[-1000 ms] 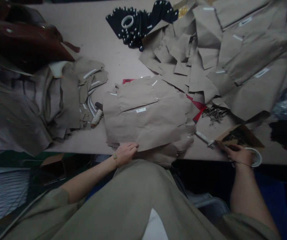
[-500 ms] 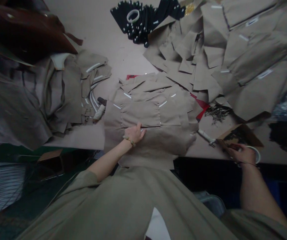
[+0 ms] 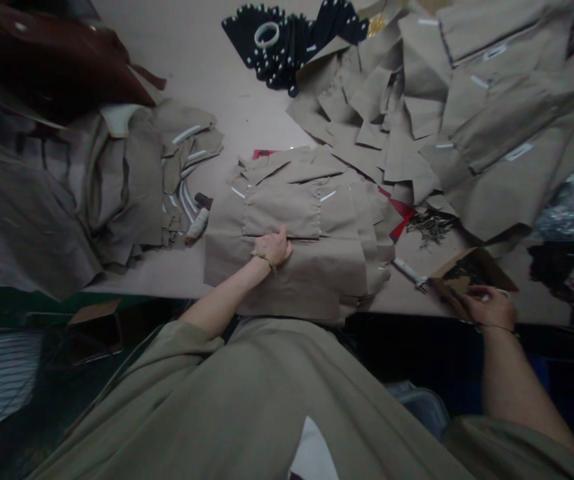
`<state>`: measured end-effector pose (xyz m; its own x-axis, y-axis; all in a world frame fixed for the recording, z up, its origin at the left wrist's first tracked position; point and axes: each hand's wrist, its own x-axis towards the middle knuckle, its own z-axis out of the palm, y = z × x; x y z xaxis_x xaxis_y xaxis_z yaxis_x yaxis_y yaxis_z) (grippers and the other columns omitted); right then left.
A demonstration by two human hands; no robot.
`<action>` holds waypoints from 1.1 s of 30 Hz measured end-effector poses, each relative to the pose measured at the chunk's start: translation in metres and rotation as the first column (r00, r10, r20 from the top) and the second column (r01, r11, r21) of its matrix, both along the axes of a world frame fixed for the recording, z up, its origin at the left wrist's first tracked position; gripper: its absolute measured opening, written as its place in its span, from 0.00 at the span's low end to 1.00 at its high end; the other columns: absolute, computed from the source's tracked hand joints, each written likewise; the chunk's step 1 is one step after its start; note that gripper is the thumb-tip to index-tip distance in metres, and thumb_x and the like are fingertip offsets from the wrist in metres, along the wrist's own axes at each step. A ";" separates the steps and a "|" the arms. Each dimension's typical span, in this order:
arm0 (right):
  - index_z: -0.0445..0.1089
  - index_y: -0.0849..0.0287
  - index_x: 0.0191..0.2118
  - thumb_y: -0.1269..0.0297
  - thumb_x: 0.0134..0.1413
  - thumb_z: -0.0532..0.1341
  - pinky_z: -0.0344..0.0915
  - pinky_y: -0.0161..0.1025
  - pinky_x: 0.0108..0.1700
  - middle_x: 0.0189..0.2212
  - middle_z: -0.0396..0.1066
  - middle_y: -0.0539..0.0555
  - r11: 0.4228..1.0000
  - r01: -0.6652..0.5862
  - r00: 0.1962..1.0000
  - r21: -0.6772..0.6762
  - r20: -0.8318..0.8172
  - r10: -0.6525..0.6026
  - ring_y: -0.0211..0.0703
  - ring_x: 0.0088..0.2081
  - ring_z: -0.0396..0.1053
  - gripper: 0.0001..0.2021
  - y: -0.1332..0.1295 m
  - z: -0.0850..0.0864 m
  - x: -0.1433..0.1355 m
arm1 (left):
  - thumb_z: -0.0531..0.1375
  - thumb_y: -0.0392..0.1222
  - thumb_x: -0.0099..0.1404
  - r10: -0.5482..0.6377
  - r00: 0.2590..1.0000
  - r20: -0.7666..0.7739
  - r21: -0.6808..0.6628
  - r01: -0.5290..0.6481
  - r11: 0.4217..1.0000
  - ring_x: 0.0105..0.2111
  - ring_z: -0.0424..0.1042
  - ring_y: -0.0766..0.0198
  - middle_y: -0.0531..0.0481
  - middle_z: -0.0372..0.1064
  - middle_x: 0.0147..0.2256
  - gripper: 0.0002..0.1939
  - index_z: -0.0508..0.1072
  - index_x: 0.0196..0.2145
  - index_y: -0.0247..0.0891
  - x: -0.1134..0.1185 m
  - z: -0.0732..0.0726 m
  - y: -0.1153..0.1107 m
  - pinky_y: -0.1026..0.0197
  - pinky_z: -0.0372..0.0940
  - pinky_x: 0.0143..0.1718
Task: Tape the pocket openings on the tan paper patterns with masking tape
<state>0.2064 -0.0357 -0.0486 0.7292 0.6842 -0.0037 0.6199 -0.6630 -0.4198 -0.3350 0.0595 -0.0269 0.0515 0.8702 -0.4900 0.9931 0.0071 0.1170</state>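
Note:
My left hand [image 3: 275, 248] lies on a beige fabric piece [image 3: 317, 273], fingers stretched out along the lower edge of a stitched patch pocket [image 3: 281, 212]. White strips mark the fabric near the pocket's upper corners. This piece is on top of a stack of similar beige pieces [image 3: 379, 233] at the table's front edge. My right hand [image 3: 491, 308] is at the near side of a small open cardboard box [image 3: 504, 270] with dark contents. Its fingers are curled, and a white ring [image 3: 503, 293], like a tape roll, shows edge-on against them. The fingertips are partly hidden.
A white-handled tool [image 3: 411, 272] lies left of the box, near loose dark metal bits [image 3: 431, 228]. Beige pieces [image 3: 467, 127] spread at the right; more are heaped [image 3: 131, 180] at the left, beside a wrapped tool [image 3: 197, 225]. Black pieces [image 3: 287, 50] lie at the back.
The top fabric piece and my left hand have shifted slightly away from my body. My right hand remains at the box; the white ring has turned from an open loop to nearly edge-on.

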 end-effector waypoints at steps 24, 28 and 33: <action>0.71 0.56 0.30 0.45 0.45 0.71 0.70 0.41 0.39 0.31 0.75 0.53 0.853 -0.333 0.459 0.402 -0.721 0.519 0.41 0.33 0.70 0.19 0.009 0.044 -0.383 | 0.55 0.52 0.73 -0.190 0.918 0.348 0.091 0.169 0.981 0.50 0.76 0.56 0.45 0.77 0.50 0.18 0.69 0.57 0.46 -0.017 0.059 -0.071 0.58 0.68 0.50; 0.72 0.55 0.36 0.44 0.53 0.67 0.71 0.42 0.42 0.34 0.75 0.54 0.806 -0.466 0.400 0.366 -0.725 0.560 0.44 0.35 0.72 0.18 0.013 0.040 -0.397 | 0.50 0.46 0.76 -0.193 0.893 0.406 0.198 0.121 0.973 0.51 0.74 0.59 0.46 0.77 0.50 0.16 0.76 0.51 0.44 -0.035 0.046 -0.084 0.59 0.66 0.54; 0.76 0.55 0.51 0.62 0.65 0.60 0.66 0.43 0.50 0.51 0.71 0.60 0.479 -0.867 0.409 0.134 -0.357 0.840 0.48 0.49 0.69 0.13 0.065 0.026 -0.395 | 0.56 0.46 0.74 -0.030 0.932 0.362 0.280 -0.078 0.957 0.50 0.73 0.58 0.43 0.78 0.49 0.15 0.78 0.50 0.41 -0.054 -0.003 -0.053 0.57 0.63 0.55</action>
